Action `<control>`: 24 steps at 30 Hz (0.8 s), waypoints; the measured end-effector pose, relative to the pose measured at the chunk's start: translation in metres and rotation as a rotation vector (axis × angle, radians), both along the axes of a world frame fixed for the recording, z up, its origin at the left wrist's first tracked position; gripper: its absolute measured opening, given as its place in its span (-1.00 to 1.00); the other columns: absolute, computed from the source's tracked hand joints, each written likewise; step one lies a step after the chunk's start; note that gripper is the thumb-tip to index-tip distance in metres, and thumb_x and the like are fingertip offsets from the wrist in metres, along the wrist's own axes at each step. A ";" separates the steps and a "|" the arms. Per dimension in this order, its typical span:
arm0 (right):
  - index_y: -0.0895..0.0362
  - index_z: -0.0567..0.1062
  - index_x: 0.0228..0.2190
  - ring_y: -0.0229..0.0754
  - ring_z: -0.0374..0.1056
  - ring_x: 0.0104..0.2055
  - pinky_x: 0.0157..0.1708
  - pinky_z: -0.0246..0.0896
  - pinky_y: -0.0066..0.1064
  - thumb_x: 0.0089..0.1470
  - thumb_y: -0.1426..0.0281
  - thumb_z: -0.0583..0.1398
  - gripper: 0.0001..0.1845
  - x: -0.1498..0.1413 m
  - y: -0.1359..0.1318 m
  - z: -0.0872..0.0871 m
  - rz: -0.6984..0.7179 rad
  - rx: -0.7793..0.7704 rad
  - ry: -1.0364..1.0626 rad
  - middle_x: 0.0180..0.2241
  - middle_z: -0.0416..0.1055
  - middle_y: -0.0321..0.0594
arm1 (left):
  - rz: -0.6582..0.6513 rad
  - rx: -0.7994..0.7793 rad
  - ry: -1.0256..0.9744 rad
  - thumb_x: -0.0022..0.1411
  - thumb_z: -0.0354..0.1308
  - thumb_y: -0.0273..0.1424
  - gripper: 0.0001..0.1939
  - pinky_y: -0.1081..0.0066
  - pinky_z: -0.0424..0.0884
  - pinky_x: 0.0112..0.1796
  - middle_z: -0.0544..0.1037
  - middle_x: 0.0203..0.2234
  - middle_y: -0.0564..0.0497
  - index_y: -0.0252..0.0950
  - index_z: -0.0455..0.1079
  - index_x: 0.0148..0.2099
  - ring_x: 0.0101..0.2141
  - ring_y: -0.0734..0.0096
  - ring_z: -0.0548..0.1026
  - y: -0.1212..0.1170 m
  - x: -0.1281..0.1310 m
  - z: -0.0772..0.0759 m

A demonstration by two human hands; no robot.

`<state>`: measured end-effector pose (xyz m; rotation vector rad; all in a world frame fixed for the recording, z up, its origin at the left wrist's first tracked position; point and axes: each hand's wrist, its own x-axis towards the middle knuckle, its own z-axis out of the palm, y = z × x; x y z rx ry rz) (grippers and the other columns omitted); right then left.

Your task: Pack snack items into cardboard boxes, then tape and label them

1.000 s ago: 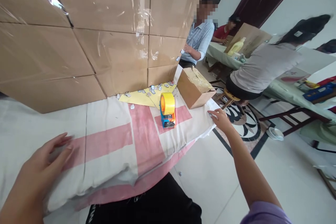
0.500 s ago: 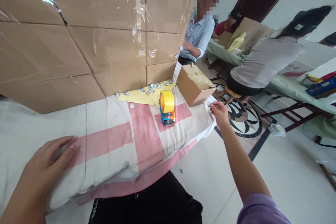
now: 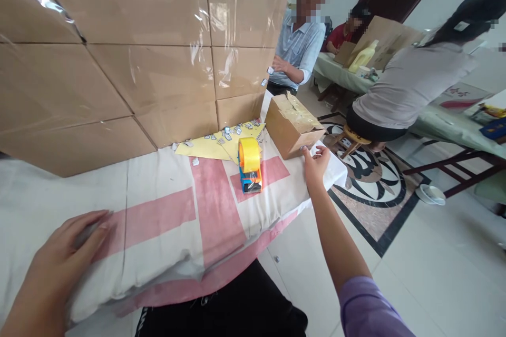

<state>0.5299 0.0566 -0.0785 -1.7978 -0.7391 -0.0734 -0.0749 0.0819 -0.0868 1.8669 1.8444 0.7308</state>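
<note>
My left hand rests on the pink-and-white cloth at the left, fingers stretched and thumb apart, holding nothing. My right hand is at the cloth's right end, beside the small taped cardboard box. Its thumb is close to the lower front of that box and stands apart from the bent fingers; nothing is visible between them. Left of the box, an orange-and-blue tape dispenser with a yellow roll stands on the cloth. Behind it lies yellow paper with several small paper-like bits.
Large taped cardboard boxes form a wall along the back left. Past them a person in a light blue shirt faces this way. Another person sits on a stool at the right. A white bowl is on the floor.
My right hand has moved left, from pinching at the cloth's right edge to beside the small box, and its fingers have parted. The cloth's corner now spreads out further right.
</note>
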 end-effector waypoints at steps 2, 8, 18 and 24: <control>0.14 0.41 -0.06 -0.08 0.24 -0.24 -0.15 0.24 -0.21 0.09 0.02 0.23 -0.47 -0.005 -0.002 0.001 -0.051 0.001 0.005 -0.14 0.33 -0.06 | 0.034 -0.004 0.000 0.25 0.05 0.10 -0.50 -0.08 0.31 0.22 0.53 0.08 -0.05 -0.11 0.46 0.01 0.13 -0.10 0.46 -0.001 0.001 -0.002; 0.11 0.62 -0.07 -0.13 0.28 -0.31 -0.16 0.27 -0.24 0.19 0.13 0.15 -0.57 -0.024 -0.012 0.002 0.118 -0.072 -0.048 -0.24 0.41 -0.15 | 0.055 0.028 -0.022 0.23 0.07 0.10 -0.53 -0.07 0.31 0.24 0.55 0.07 -0.01 -0.07 0.48 -0.01 0.12 -0.10 0.47 -0.004 0.003 -0.004; 0.11 0.34 0.30 -0.17 0.27 -0.47 -0.38 0.22 -0.32 -0.01 0.29 0.15 -0.19 -0.006 0.068 0.005 0.301 -0.306 -0.018 -0.40 0.44 -0.29 | -0.063 0.032 -0.026 0.20 0.07 0.08 -0.55 -0.14 0.33 0.21 0.55 0.01 -0.08 -0.10 0.47 -0.07 0.08 -0.13 0.49 0.006 -0.004 -0.005; 0.11 0.51 0.13 -0.14 0.24 -0.49 -0.31 0.22 -0.26 -0.20 0.42 0.24 -0.25 0.003 0.146 0.039 0.318 -0.392 -0.035 -0.61 0.33 -0.37 | -0.101 0.069 -0.036 0.18 0.09 0.04 -0.55 -0.09 0.37 0.18 0.56 0.01 -0.13 -0.13 0.49 -0.06 0.07 -0.10 0.50 0.014 -0.012 -0.014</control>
